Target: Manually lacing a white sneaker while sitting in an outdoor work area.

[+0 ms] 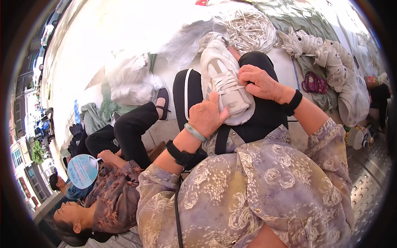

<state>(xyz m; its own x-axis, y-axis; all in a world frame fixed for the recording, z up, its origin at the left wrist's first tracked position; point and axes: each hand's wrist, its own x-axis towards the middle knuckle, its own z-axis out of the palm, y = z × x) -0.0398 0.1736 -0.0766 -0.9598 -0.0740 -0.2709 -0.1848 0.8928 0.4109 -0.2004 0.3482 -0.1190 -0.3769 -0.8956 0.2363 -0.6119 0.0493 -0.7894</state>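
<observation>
A pale beige sneaker (231, 97) lies across my lap, its laces crossing the front in several rows. My left hand (204, 112) grips the sneaker's left side near the toe, its thumb on the upper. At the other side of the lacing is my right hand (261, 84), its fingers curled and pinched close to the lace rows. What sits between those fingertips is too small to make out. One loose white lace (187, 89) loops over my left knee, beside the sneaker.
Ahead lies a big heap of white laces (250, 31). Bundled pale shoes (326, 53) curve along the right, near a dark purple pouch (315, 82). Clear plastic bags (130, 78) sit front left. To my left sits another person holding a round light-blue fan (82, 171).
</observation>
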